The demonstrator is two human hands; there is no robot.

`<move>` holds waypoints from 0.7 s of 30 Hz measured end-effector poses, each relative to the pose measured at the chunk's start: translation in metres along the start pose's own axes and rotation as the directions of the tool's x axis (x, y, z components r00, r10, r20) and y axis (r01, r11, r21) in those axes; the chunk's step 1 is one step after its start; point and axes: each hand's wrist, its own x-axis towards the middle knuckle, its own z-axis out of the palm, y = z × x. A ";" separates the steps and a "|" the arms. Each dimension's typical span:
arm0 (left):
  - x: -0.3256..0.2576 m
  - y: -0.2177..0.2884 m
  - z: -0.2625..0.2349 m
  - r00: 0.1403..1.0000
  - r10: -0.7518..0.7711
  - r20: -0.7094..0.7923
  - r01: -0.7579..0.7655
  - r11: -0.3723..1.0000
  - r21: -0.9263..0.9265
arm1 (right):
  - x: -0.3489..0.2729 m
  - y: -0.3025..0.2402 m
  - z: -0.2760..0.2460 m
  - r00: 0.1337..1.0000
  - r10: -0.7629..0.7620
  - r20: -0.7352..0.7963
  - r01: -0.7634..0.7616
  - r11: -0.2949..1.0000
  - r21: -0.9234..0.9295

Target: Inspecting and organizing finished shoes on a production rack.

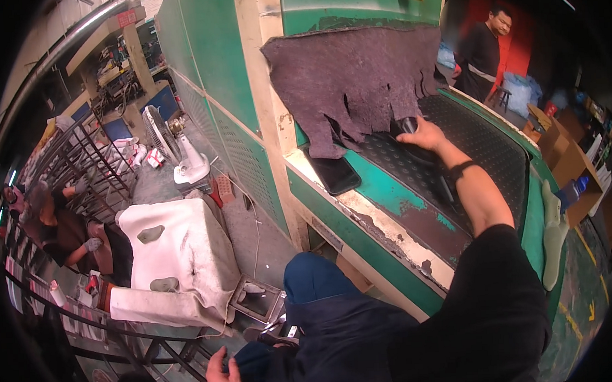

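At the opening of a green machine, my right hand [423,135] is closed round a glossy black rounded object [405,126]. Its kind is hard to make out, since my fingers cover part of it. Above and behind that hand hangs a torn dark curtain [355,73] with ragged strips. Below lies the machine's black studded bed [485,142]. Low in the view, beside my dark trousers, my left hand [223,375] is held with fingers loosely bent and apart, and nothing shows in it.
A black phone [334,174] lies on the machine's chipped ledge. To the left, a cloth-covered stand [178,244] bears two greenish sole-shaped pieces, with a fan [174,142] behind it. A co-worker [68,228] is at far left; another person [484,50] stands beyond the machine. Cardboard [571,159] leans at right.
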 end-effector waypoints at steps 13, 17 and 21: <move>0.013 0.050 0.032 0.950 0.310 0.030 -0.224 0.746 -0.627 | -0.100 -0.022 -0.011 0.988 0.144 0.047 -0.147 0.839 0.524; 0.025 0.092 0.031 0.846 0.524 0.102 -0.286 0.606 -0.743 | -0.132 -0.071 -0.032 0.954 0.015 0.301 -0.300 -0.036 0.953; 0.040 0.149 0.039 0.733 0.647 0.210 0.094 0.209 -0.973 | -0.186 -0.146 -0.012 0.885 -0.445 0.133 -0.270 -0.259 0.928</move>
